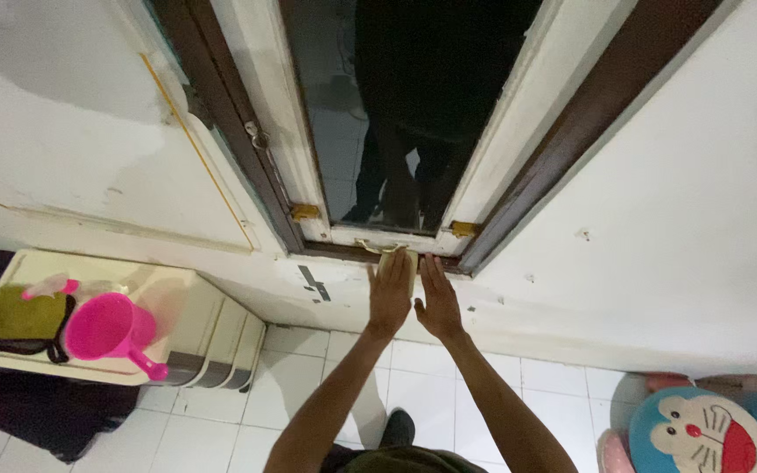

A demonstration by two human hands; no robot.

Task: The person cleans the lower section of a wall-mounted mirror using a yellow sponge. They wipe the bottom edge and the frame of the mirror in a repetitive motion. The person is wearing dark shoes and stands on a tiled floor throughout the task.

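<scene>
Window frame (396, 238) bottom edge meets both flat hands (413, 296).

Cream plastic drawer unit (212, 337) against the white wall, low left. On its top: pink cup (111, 328) lying tipped, handle toward the floor; folded olive cloth (15, 317) beside it. White tiled floor (282, 394). Blue-and-white cartoon cat plush (703, 434) in the lower right corner.

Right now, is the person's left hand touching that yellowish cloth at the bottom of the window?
Touching. The head view shows the left hand pressed flat over the yellowish cloth at the window frame, with no gap between them.
</scene>
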